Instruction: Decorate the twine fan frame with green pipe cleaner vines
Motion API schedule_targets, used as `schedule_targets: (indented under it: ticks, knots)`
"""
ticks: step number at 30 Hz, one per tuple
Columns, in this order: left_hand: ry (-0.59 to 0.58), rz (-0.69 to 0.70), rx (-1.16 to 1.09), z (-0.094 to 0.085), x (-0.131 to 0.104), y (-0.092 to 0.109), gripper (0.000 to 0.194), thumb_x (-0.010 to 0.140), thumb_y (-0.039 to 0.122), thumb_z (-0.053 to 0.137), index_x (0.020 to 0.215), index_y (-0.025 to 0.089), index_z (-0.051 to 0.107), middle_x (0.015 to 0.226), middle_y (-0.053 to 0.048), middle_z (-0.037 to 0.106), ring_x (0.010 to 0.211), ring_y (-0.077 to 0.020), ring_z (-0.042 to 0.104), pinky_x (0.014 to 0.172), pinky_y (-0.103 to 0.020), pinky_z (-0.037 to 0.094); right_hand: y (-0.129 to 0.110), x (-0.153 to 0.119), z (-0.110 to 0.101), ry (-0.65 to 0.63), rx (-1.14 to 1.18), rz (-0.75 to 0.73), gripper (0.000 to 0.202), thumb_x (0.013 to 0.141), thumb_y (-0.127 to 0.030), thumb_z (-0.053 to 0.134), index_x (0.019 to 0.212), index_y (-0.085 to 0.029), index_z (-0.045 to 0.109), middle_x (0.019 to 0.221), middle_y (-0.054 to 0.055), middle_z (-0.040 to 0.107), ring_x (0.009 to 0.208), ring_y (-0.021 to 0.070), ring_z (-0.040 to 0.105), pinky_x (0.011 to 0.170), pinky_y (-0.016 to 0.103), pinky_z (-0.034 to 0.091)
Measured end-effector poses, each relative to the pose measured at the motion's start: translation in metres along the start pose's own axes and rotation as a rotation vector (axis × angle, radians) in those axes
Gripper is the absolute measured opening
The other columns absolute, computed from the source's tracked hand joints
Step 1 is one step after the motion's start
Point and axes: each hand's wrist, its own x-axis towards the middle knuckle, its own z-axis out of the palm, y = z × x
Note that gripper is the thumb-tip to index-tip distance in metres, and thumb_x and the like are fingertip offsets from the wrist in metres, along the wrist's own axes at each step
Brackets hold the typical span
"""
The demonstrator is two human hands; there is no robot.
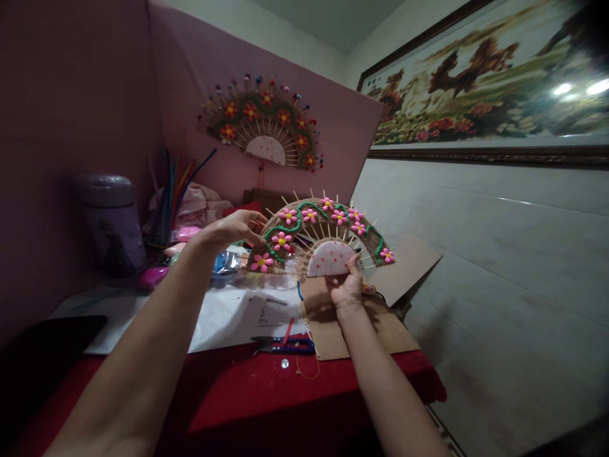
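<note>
A half-round craft fan (304, 216), woven in brown twine over thin sticks, is held up over the table. Pink flowers with yellow centres and a wavy green stem decorate its band, and stick tips poke out along the outer edge. At its base is a white half-disc (328, 259) with small reddish spots. My right hand (347, 285) grips this base from below, thumb on the front. My left hand (240, 226) closes at the fan's upper left edge; part of its fingers is hidden behind the fan.
On the red-covered table lie blue-handled thread snips (285, 344), a clear gem (285, 364), a cardboard sheet (375, 324) and white paper (228, 317). A tumbler (111, 222) and pipe cleaners (178, 184) stand left. Another flowered fan (266, 124) hangs on the pink board behind.
</note>
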Motion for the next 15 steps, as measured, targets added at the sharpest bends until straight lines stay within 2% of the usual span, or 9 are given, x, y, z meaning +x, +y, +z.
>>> schedule_targets:
  ticks: [4, 8, 15]
  knots:
    - [0.021, 0.004, -0.009, 0.0022, 0.0018, -0.0008, 0.044, 0.045, 0.016, 0.077, 0.086, 0.013, 0.063, 0.081, -0.004, 0.067, 0.069, -0.0142, 0.059, 0.062, -0.026, 0.044, -0.0007, -0.0022, 0.0024, 0.017, 0.046, 0.014, 0.033, 0.070, -0.049, 0.070, 0.084, -0.019, 0.064, 0.073, -0.001, 0.070, 0.063, 0.0134, 0.064, 0.055, 0.025, 0.053]
    - [0.036, 0.003, -0.010, 0.0028, 0.0015, -0.0006, 0.042, 0.045, 0.018, 0.078, 0.084, 0.013, 0.063, 0.080, -0.004, 0.067, 0.069, -0.0144, 0.058, 0.063, -0.027, 0.044, -0.0019, -0.0022, 0.0028, 0.012, 0.041, 0.029, 0.034, 0.070, -0.050, 0.069, 0.082, -0.019, 0.064, 0.073, 0.000, 0.070, 0.062, 0.0137, 0.063, 0.050, 0.023, 0.050]
    - [0.034, 0.043, 0.005, -0.0010, -0.0017, 0.0000, 0.044, 0.049, 0.025, 0.078, 0.090, 0.013, 0.065, 0.087, -0.006, 0.067, 0.076, -0.0174, 0.060, 0.070, -0.031, 0.046, -0.0011, 0.0036, -0.0023, -0.015, 0.033, 0.044, 0.036, 0.068, -0.052, 0.069, 0.084, -0.021, 0.063, 0.074, -0.001, 0.069, 0.066, 0.0140, 0.063, 0.049, 0.022, 0.048]
